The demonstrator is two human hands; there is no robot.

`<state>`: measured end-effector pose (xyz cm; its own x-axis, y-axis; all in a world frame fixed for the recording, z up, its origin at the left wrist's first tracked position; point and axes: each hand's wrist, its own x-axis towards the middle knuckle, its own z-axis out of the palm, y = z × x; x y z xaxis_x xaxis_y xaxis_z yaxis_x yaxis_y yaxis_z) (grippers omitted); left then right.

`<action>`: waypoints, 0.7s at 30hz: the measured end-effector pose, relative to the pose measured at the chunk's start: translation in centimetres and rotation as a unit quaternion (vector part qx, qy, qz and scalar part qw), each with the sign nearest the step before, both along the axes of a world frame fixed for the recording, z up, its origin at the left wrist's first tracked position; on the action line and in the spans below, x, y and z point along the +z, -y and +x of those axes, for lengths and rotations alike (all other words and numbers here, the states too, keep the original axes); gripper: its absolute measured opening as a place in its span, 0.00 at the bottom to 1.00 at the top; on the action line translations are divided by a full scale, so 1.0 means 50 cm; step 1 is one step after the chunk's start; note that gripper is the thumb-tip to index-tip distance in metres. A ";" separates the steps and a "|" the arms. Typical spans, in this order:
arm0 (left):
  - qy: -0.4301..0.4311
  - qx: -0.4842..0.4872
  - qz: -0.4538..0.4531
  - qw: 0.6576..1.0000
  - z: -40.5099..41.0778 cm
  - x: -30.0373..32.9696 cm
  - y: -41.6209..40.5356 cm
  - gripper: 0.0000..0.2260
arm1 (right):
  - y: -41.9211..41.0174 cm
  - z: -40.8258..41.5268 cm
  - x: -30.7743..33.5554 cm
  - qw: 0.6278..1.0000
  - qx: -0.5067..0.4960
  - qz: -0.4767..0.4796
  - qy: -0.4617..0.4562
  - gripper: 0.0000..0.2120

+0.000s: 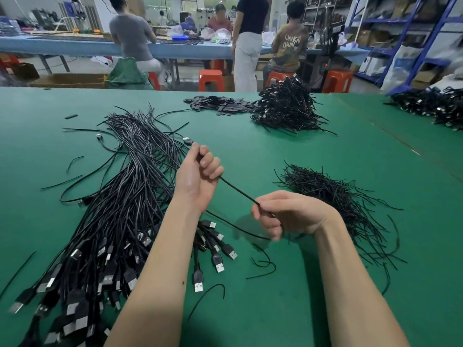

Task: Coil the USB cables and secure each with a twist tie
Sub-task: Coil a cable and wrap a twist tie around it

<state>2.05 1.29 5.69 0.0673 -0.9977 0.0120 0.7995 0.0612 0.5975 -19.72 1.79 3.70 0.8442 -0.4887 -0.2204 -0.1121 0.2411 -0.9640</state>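
A black USB cable point(238, 191) stretches taut between both hands above the green table point(325, 151). My left hand point(198, 171) grips it near its small connector point(187, 140), which sticks out past the thumb. My right hand point(283, 214) pinches the cable lower down, and the rest trails in a loop beneath it. A large bundle of loose USB cables point(120, 211) lies to the left, plugs toward me. A heap of black twist ties point(333, 196) sits just right of my right hand.
A pile of coiled, tied cables point(285, 106) stands at the far middle, beside flat black pieces point(220, 103). More cables point(431, 106) lie at the far right. Stray ties point(263, 266) dot the table. People sit at a blue bench point(75, 46) behind.
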 end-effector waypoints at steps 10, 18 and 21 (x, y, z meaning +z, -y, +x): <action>0.257 -0.166 -0.088 0.948 -0.017 0.012 -0.030 0.21 | 0.044 0.042 0.024 0.885 -0.447 -0.094 -0.084 0.03; 0.413 -0.116 -0.050 0.902 -0.060 0.005 -0.022 0.20 | -0.002 0.067 0.120 0.910 -0.371 -0.178 0.061 0.07; 0.326 -0.060 -0.046 0.942 -0.053 0.008 -0.020 0.20 | -0.016 0.075 0.109 0.962 -0.236 -0.104 0.091 0.06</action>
